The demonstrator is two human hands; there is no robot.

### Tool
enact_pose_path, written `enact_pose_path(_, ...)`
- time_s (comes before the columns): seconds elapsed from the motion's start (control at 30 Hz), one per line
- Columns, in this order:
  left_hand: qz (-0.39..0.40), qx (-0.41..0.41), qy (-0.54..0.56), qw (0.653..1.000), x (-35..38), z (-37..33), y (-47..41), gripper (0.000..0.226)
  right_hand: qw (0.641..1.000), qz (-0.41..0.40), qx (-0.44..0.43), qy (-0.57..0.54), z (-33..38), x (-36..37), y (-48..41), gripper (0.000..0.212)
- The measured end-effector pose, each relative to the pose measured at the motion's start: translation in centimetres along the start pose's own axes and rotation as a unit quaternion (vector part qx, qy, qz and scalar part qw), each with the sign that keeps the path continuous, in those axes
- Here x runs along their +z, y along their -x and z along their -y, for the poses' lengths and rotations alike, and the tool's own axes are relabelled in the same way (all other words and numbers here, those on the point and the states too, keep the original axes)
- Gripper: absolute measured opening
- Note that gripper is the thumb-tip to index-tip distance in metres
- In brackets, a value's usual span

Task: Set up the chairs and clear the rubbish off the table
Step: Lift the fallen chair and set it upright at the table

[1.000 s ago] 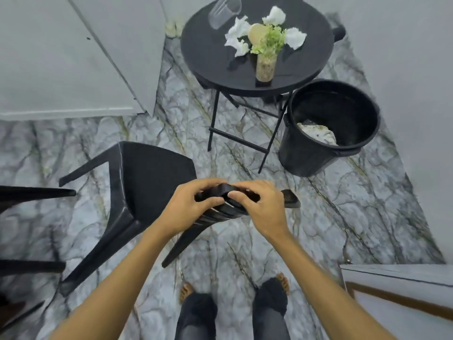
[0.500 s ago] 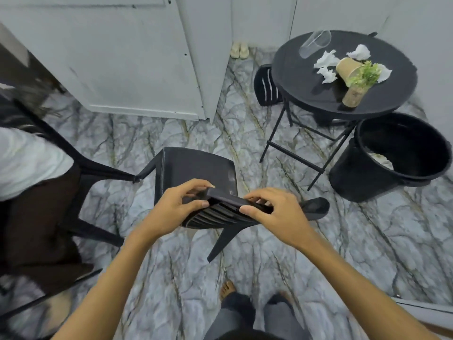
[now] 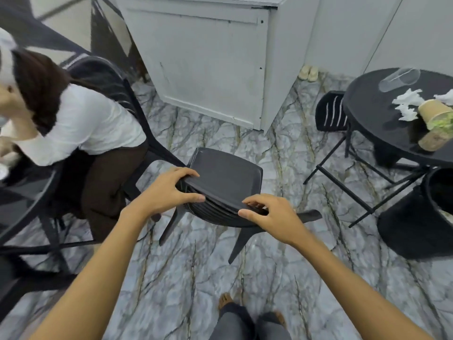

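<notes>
A black plastic chair (image 3: 228, 177) stands in the middle of the floor with its back towards me. My left hand (image 3: 169, 190) grips the top of the backrest at its left end. My right hand (image 3: 269, 217) holds the same top edge at its right end. At the right stands a round black table (image 3: 367, 123). On it lie a tipped clear plastic cup (image 3: 398, 79), crumpled white tissues (image 3: 407, 104), a tipped brown paper cup (image 3: 435, 114) and a small plant pot (image 3: 436, 136). A second black chair (image 3: 331, 111) sits behind the table.
A black bin (image 3: 416, 227) with white paper inside stands at the right under the table's edge. A seated person in a white top (image 3: 81, 123) occupies a black chair at the left, close to my chair. A grey cabinet (image 3: 208, 57) lies ahead, slippers (image 3: 308, 72) beside it.
My view has swung left, so the table and bin now lie at the right edge and the seated person has come into view. The chair in my hands has turned and come upright.
</notes>
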State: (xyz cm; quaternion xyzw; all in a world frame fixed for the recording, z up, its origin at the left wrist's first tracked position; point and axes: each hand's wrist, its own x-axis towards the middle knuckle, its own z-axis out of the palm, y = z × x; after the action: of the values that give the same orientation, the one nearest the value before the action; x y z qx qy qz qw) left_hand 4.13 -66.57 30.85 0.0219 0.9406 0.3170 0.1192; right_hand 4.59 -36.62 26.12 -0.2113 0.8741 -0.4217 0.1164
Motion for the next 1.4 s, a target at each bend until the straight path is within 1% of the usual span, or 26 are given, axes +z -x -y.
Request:
enact_pose_path(0.17,-0.053,0.020,0.071,0.996,-1.5,3.9,0.9,0.060,1.000,0.001,0.014,0.018,0.6,1.4,-1.1,0.050)
enact_pose_path(0.27,-0.075,0.013,0.114,0.991,-2.4,6.8,0.8,0.064,0.999,-0.008,0.023,0.043,0.9,2.3,-1.8,0.052)
enact_pose_path(0.37,-0.086,0.022,0.127,0.988,-3.9,10.1,0.6,0.066,0.994,-0.031,0.060,0.081,1.1,3.6,-2.4,0.058)
enact_pose_path(0.43,-0.083,0.033,0.125,0.988,-5.4,12.4,0.5,0.062,0.989,-0.044,0.090,0.111,1.1,4.5,-2.8,0.058)
enact_pose_path(0.5,-0.079,0.039,0.130,0.988,-6.8,14.6,0.5,0.054,0.984,-0.054,0.118,0.126,1.5,5.4,-3.4,0.056)
enact_pose_path(0.6,-0.078,0.051,0.147,0.985,-7.9,16.9,0.5,0.044,0.979,-0.074,0.136,0.132,2.3,6.7,-4.4,0.060)
enact_pose_path(0.67,-0.073,0.054,0.161,0.983,-8.3,18.2,0.6,0.042,0.978,-0.104,0.141,0.115,3.0,7.5,-5.1,0.062)
enact_pose_path(0.73,-0.066,0.056,0.172,0.981,-8.7,19.0,0.8,0.041,0.982,-0.111,0.133,0.079,3.5,8.1,-5.6,0.055)
enact_pose_path(0.83,-0.045,0.053,0.188,0.980,-9.2,19.6,0.7,0.038,0.989,-0.077,0.122,0.015,3.9,8.6,-6.5,0.046)
enact_pose_path(0.97,-0.035,0.060,0.226,0.972,-9.4,19.7,0.0,0.043,0.992,-0.032,0.120,-0.013,3.4,7.4,-7.6,0.050)
enact_pose_path(1.07,-0.032,0.056,0.251,0.966,-9.5,20.5,-0.2,0.044,0.991,-0.026,0.120,-0.045,3.0,6.9,-7.7,0.045)
enact_pose_path(1.23,-0.023,0.054,0.273,0.960,-9.8,21.4,-0.5,0.047,0.993,-0.004,0.110,-0.052,3.0,6.8,-8.1,0.040)
enact_pose_path(1.4,-0.034,0.058,0.291,0.954,-9.0,20.5,-1.2,0.046,0.993,-0.048,0.094,-0.046,2.4,6.4,-7.2,0.043)
